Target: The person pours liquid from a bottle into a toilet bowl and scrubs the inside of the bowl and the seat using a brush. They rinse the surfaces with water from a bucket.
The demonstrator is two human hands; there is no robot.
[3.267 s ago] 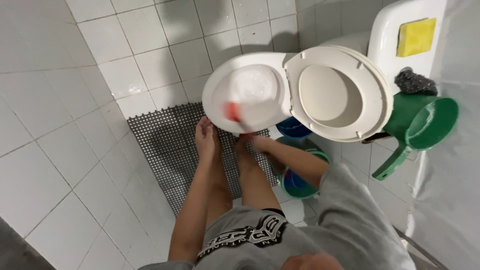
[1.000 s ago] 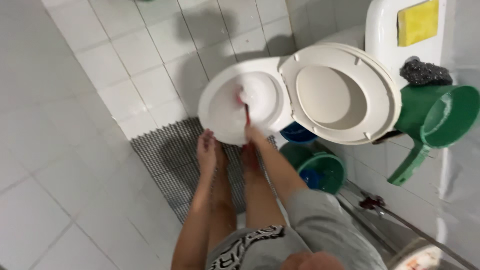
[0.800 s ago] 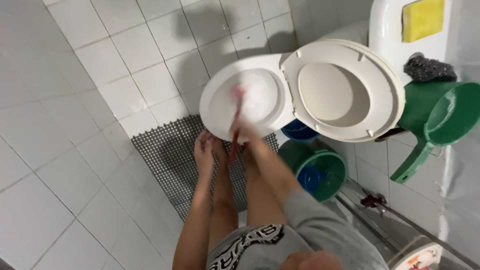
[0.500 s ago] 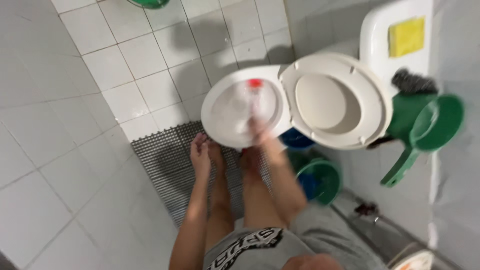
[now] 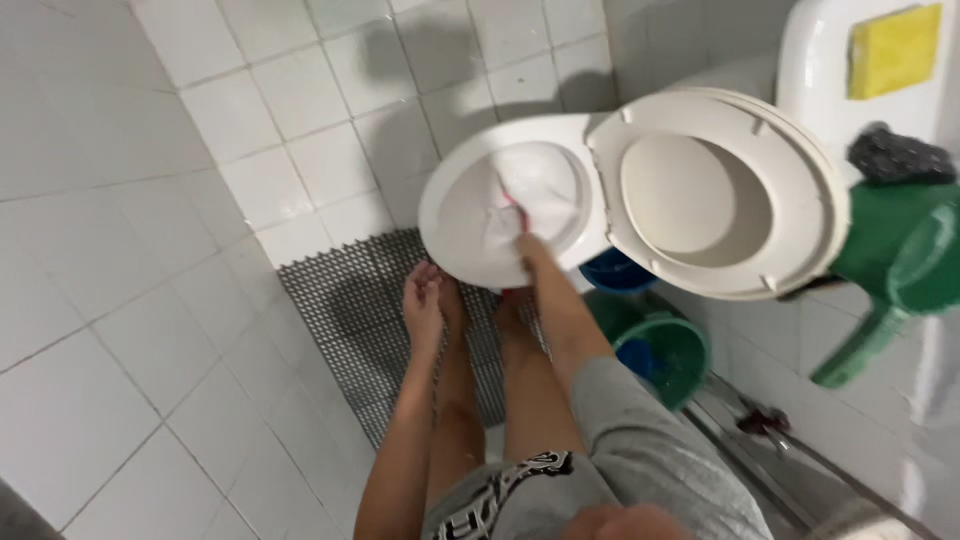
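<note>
Porcelain, smooth and white, forms the oval toilet bowl, and we see our right hand at its near rim, fingers closed around the thin red handle of a toilet brush that reaches down into the wet inside. Our left hand hangs just beside the left knee, fingers loosely curled and holding nothing. The round cream seat and lid stand raised against the cistern, where a yellow sponge and a dark wire scourer lie. A green plastic dipper juts out at the right edge. We stand on a grey perforated rubber mat; a green bucket sits close to our right leg. White glossy floor tiles leave wide room on the left.
</note>
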